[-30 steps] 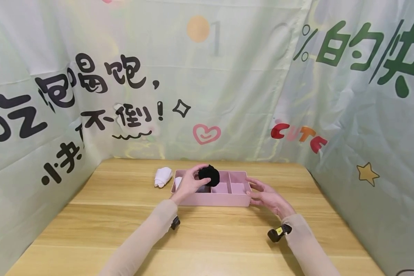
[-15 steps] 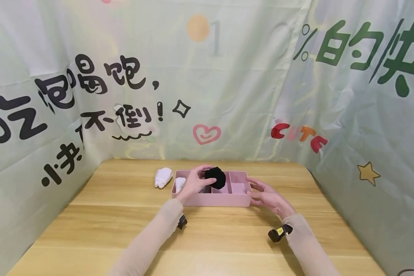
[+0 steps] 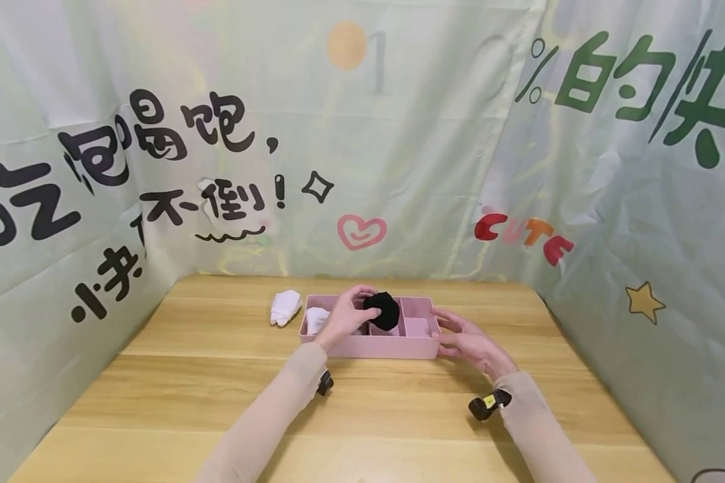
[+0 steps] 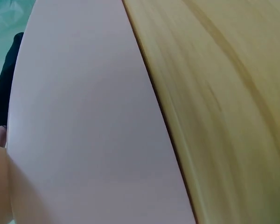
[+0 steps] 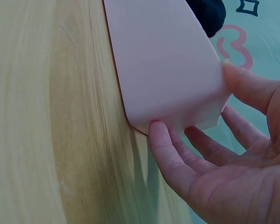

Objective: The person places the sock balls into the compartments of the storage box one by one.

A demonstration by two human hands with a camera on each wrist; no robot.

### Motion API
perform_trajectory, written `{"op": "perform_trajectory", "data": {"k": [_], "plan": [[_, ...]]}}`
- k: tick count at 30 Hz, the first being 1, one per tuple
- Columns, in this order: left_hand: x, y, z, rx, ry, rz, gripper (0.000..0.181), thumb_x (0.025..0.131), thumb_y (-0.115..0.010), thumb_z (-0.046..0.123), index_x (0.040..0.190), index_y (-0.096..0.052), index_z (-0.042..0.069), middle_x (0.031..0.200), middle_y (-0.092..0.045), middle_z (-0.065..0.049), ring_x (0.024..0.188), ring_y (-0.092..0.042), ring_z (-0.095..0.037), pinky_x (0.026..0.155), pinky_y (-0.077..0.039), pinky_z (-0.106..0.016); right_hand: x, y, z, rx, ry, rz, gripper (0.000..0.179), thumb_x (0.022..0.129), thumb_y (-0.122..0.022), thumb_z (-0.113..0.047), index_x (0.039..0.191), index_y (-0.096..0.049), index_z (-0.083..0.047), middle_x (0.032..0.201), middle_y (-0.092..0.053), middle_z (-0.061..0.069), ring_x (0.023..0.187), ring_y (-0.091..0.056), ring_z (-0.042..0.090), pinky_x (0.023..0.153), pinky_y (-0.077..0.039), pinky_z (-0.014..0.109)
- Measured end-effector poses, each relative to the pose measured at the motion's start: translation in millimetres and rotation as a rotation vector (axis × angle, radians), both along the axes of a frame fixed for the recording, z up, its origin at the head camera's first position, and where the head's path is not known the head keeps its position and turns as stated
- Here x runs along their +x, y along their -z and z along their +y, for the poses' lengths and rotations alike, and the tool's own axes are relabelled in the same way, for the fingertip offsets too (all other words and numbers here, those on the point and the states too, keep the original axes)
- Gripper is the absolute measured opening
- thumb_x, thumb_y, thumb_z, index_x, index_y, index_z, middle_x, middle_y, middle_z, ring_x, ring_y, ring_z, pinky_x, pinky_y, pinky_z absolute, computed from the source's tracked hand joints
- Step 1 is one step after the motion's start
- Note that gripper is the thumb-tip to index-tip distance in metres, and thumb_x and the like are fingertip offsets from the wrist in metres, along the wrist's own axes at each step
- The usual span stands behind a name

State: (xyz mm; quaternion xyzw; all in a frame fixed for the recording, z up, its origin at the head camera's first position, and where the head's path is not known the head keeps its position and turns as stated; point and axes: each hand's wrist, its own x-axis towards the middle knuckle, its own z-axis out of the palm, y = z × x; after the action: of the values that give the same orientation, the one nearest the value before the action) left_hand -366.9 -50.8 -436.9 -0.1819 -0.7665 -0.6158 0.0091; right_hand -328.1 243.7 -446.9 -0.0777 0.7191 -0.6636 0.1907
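Observation:
A pink divided box (image 3: 371, 347) stands near the back of the table. Over its middle compartments, my left hand (image 3: 342, 316) pinches a black rolled sock (image 3: 384, 311) between thumb and fingers. In the left wrist view the box's front wall (image 4: 88, 112) fills much of the picture, and only a bit of the black sock (image 4: 5, 88) shows past its rim. My right hand (image 3: 474, 345) grips the box's right end. Up close, the right thumb (image 5: 249, 86) meets the upper front corner, while the fingertips (image 5: 157, 127) rest on the end wall.
White rolled cloth (image 3: 317, 320) lies in the box's left compartment. Another white rolled sock (image 3: 286, 307) lies on the wooden table (image 3: 393, 416), just left of the box. A printed curtain (image 3: 429, 168) closes off the back and sides.
My left hand has carried the black sock to the right, from over the compartment left of centre toward the one right of centre. The right hand keeps its place at the box's end.

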Motion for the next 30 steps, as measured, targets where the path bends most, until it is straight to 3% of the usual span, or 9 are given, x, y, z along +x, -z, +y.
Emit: {"op": "perform_trajectory", "data": {"k": [7, 15, 20, 25, 30], "plan": [[-1.4, 0.1, 1.9, 0.026, 0.003, 0.006, 0.037, 0.082, -0.078, 0.011, 0.116, -0.066, 0.012, 0.119, -0.066, -0.012, 0.104, -0.065, -0.025, 0.079, -0.056, -0.029, -0.4, -0.7, -0.5, -0.007, -0.001, 0.009, 0.072, 0.096, -0.060, -0.007, 0.157, -0.021, -0.011, 0.161, -0.010, 0.025, 0.135, -0.041, 0.034, 0.101, -0.049, 0.041], [0.7, -0.4, 0.9, -0.030, 0.037, -0.013, 0.044, 0.080, -0.082, 0.023, 0.119, -0.065, 0.013, 0.120, -0.066, -0.008, 0.109, -0.063, -0.023, 0.094, -0.052, -0.036, 0.1, -1.2, -0.8, -0.006, 0.000, -0.004, 0.072, 0.096, -0.060, -0.006, 0.157, -0.021, -0.011, 0.161, -0.010, 0.025, 0.130, -0.045, 0.030, 0.099, -0.050, 0.039], [-0.7, -0.7, 1.0, -0.039, 0.061, 0.002, 0.050, 0.079, -0.083, 0.025, 0.122, -0.063, 0.008, 0.121, -0.066, -0.012, 0.114, -0.062, -0.028, 0.100, -0.048, -0.043, -0.9, -1.0, 0.3, -0.007, -0.003, 0.003, 0.073, 0.096, -0.061, -0.007, 0.157, -0.021, -0.011, 0.161, -0.010, 0.025, 0.130, -0.045, 0.030, 0.099, -0.050, 0.039], [-0.6, 2.4, 0.7, -0.032, 0.052, -0.001, 0.047, 0.080, -0.082, 0.019, 0.122, -0.064, 0.009, 0.124, -0.066, -0.014, 0.121, -0.058, -0.033, 0.104, -0.045, -0.048, 1.0, -0.1, 1.5, -0.014, -0.024, 0.004, 0.073, 0.097, -0.058, -0.005, 0.157, -0.019, -0.011, 0.162, -0.008, 0.025, 0.136, -0.040, 0.037, 0.102, -0.048, 0.043], [-0.9, 1.6, 0.1, 0.009, 0.031, -0.005, 0.041, 0.083, -0.077, 0.009, 0.121, -0.064, 0.006, 0.123, -0.066, -0.014, 0.121, -0.059, -0.032, 0.100, -0.050, -0.041, 1.1, 0.0, -0.2, -0.012, -0.004, 0.003, 0.072, 0.096, -0.059, -0.006, 0.157, -0.020, -0.010, 0.162, -0.009, 0.025, 0.137, -0.038, 0.039, 0.102, -0.049, 0.042]]}}
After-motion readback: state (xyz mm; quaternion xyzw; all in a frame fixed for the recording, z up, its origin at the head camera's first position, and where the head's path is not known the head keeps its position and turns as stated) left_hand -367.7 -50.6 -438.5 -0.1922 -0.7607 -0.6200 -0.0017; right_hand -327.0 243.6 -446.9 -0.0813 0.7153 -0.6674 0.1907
